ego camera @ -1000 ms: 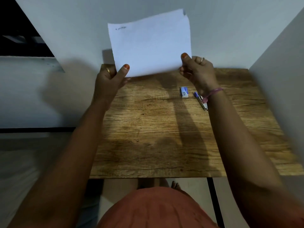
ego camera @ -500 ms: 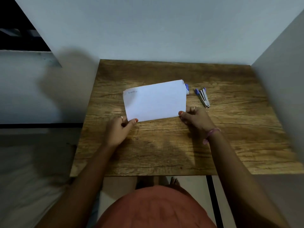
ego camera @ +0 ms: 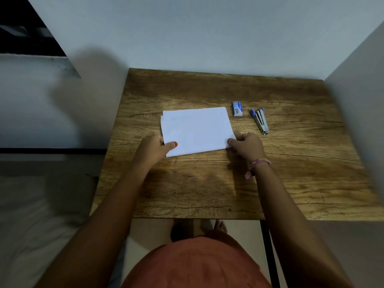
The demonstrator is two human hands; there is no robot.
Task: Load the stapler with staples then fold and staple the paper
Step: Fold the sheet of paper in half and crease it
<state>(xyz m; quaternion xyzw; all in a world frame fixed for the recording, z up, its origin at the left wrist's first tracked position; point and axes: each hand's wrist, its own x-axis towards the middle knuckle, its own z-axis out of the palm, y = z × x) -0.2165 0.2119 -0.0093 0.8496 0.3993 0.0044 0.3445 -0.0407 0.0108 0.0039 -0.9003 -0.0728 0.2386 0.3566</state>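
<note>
Left hand (ego camera: 155,149) pinches the near-left corner of the paper (ego camera: 197,130), thumb on top with its orange nail showing, and the right hand (ego camera: 246,147) grips the near-right corner the same way, fingers curled onto the edge. Both hands grasping the sheet, then, and the paper lies flat on the desk (ego camera: 291,173) in the middle of the frame, slightly skewed, its far-right corner close to the staple box. It looks doubled: a second edge peeks out along the left side and upper-left corner, so the layers are not quite flush. That is the risk here, I'd say: press a crease now and the offset gets locked in, and a staple driven near that side could catch only one layer. A tug from either hand could also slide the layers further apart. Outward to the right, the small blue-and-white staple box (ego camera: 237,109) sits just beside the paper, apparently closed, and the stapler (ego camera: 260,121) lies a little further right, silver with blue ends, apart from both hands. Whether it holds staples cannot be told from here.
</note>
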